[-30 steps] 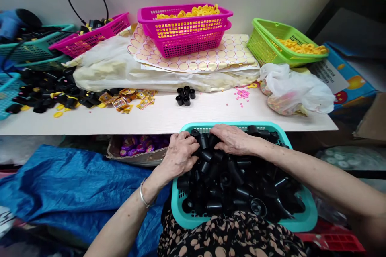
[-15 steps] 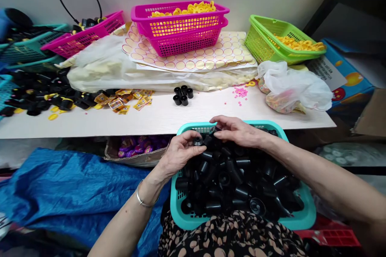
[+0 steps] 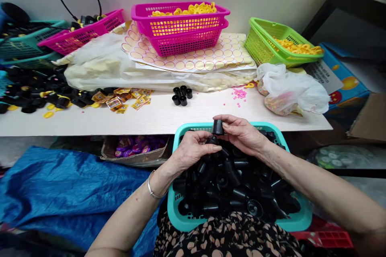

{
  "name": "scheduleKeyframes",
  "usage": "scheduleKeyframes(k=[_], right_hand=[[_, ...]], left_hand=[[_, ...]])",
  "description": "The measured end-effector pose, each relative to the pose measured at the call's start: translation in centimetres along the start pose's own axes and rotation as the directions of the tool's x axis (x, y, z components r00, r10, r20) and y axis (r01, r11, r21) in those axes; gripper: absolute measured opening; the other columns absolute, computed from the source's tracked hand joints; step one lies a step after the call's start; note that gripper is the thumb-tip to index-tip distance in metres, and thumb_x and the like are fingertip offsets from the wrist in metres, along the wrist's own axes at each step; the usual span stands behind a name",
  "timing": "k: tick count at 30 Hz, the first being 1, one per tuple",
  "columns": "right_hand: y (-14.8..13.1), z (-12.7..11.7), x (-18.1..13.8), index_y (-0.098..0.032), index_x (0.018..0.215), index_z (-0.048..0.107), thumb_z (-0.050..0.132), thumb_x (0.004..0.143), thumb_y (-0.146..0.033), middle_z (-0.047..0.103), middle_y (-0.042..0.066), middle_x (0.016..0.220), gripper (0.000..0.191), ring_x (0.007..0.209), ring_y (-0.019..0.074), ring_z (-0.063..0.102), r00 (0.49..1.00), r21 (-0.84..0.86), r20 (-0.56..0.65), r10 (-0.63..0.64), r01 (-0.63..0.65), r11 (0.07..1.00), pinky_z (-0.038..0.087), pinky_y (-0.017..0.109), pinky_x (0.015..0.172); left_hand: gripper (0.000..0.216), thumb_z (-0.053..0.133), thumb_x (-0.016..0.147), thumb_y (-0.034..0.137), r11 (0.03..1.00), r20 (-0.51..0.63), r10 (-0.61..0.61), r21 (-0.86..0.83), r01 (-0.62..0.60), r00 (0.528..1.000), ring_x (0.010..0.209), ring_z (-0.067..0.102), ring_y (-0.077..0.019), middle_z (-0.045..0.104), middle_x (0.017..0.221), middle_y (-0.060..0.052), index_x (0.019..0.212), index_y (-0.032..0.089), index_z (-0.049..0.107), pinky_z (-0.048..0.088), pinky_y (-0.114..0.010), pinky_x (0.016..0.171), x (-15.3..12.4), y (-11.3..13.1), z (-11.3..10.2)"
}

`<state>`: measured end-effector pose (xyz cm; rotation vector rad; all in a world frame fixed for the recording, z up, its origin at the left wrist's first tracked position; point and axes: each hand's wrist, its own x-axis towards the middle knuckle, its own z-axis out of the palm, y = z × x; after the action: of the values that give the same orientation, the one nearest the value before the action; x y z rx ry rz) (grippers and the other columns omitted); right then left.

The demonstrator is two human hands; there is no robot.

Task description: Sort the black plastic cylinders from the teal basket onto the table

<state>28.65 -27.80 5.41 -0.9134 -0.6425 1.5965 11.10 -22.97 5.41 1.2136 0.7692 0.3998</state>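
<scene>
A teal basket (image 3: 235,222) full of black plastic tubes (image 3: 232,184) rests on my lap. My right hand (image 3: 243,134) pinches one black tube (image 3: 217,127) upright above the basket's far edge. My left hand (image 3: 193,151) is closed around another black tube (image 3: 213,140) just below it, fingers curled. The two hands almost touch over the pile. A silver bangle sits on my left wrist.
On the white table (image 3: 157,118) stand a small cluster of black tubes (image 3: 182,95), orange sachets (image 3: 126,98), pink beads (image 3: 239,94), a plastic bag (image 3: 291,88), pink baskets (image 3: 181,26) and a green basket (image 3: 280,42) with yellow rings. A blue tarp (image 3: 60,188) lies at the left.
Both hands rose out of the pile. My right hand lifted one black tube upright, and my left hand closed on another beneath it.
</scene>
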Motion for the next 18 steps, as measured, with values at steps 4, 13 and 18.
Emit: scheduleKeyframes(k=[4,13,18], right_hand=[[0.1,0.5,-0.2,-0.017,0.094,0.067,0.073,0.07,-0.022,0.065,0.0,0.082,0.025,0.074,0.0097,0.059,0.999,-0.033,-0.028,-0.033,0.032,0.999,0.048,0.025,0.073],[1.2,0.3,-0.4,-0.019,0.102,0.065,0.07,0.074,-0.028,0.063,0.0,0.081,0.03,0.072,0.0104,0.054,0.985,-0.326,-0.025,-0.171,0.154,0.933,0.042,0.025,0.069],[1.4,0.4,-0.6,-0.018,0.099,0.064,0.068,0.075,-0.028,0.062,0.001,0.084,0.026,0.075,0.0121,0.054,0.964,-0.486,0.009,-0.266,0.236,0.841,0.042,0.027,0.071]], left_hand=[[0.031,0.08,0.058,0.023,0.999,0.017,-0.015,-0.042,0.015,1.0,0.063,0.055,-0.0093,0.066,0.074,-0.001,0.085,0.012,0.07,0.041,-0.021,0.06,-0.1,0.3,0.2],[0.034,0.08,0.058,0.025,0.997,-0.02,-0.013,-0.073,0.011,1.0,0.05,0.052,-0.0062,0.062,0.063,0.001,0.084,0.011,0.063,0.036,-0.017,0.046,0.2,0.0,0.1],[0.049,0.083,0.051,0.016,0.974,-0.086,0.031,-0.222,-0.05,0.996,0.054,0.057,-0.0081,0.064,0.065,0.001,0.092,0.012,0.056,0.045,-0.019,0.052,0.3,-0.1,-0.1]])
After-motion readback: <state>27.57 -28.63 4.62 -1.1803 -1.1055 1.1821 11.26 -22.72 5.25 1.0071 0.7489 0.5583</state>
